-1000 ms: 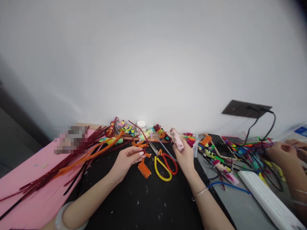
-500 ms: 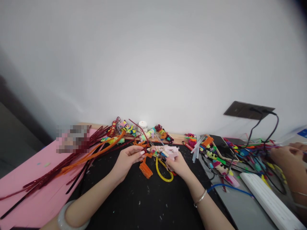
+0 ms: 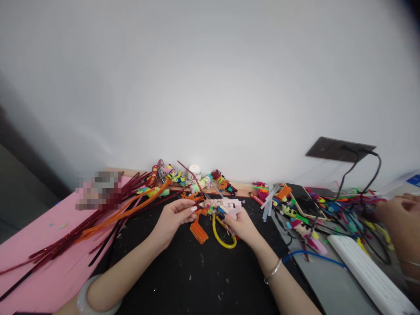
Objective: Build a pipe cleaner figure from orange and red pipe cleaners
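My left hand point(image 3: 173, 217) pinches a small piece of red and orange pipe cleaner point(image 3: 197, 203) over the black mat point(image 3: 197, 275). My right hand point(image 3: 241, 224) is closed round a pink glue gun point(image 3: 228, 206), whose nozzle points left at that piece. Under both hands lie scissors with a yellow and a red handle point(image 3: 223, 234) and an orange ridged block point(image 3: 198, 232).
Long red and orange pipe cleaners point(image 3: 98, 218) spread over a pink sheet point(image 3: 42, 262) on the left. Small colourful crafts point(image 3: 183, 177) and a white jar point(image 3: 194, 171) line the wall. Right: glue sticks point(image 3: 271, 199), a phone point(image 3: 300, 194), cables, a white power strip point(image 3: 367, 273), another person's hands point(image 3: 398, 221).
My right hand has swung the pink glue gun from upright on the right down and left, bringing its nozzle to the piece in my left hand. The left hand has barely moved.
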A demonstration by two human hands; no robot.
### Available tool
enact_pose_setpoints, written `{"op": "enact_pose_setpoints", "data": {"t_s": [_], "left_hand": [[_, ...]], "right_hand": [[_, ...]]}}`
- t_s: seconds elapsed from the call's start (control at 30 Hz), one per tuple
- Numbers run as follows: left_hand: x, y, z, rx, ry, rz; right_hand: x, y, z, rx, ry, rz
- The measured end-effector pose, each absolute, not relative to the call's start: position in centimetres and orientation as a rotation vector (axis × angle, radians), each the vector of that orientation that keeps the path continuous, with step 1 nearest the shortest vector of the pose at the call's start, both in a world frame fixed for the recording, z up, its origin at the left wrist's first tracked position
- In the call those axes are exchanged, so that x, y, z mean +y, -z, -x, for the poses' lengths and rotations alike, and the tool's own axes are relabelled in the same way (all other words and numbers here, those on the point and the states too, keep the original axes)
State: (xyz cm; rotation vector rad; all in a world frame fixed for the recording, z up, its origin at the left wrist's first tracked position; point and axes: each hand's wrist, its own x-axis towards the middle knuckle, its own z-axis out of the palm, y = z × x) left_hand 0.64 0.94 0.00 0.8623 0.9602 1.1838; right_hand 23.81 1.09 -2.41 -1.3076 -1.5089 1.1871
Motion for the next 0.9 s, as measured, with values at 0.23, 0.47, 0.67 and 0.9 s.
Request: {"op": "enact_pose_setpoints", "data": {"t_s": [0.23,0.47,0.67,0.9], "left_hand": [[0.99,0.02,-0.56,0.966,-1.189,-0.859],[0.93,0.12,-0.57,0.960,-1.186,-0.860],[0.91,0.09,-0.49,0.958,-1.188,-0.862],[1.12,0.29,-0.47,0.954,-1.196,-0.874]], "right_hand": [[1.20,3.01,-24.11,-1.533,-1.162,1.322],[1.03,2.41,-24.03,-1.552,-1.123,1.343],[1.07,2.50,-24.02,-1.533,-1.131,1.365],[1.10,2.52,-24.05,-1.561,-1.139,1.355]]}}
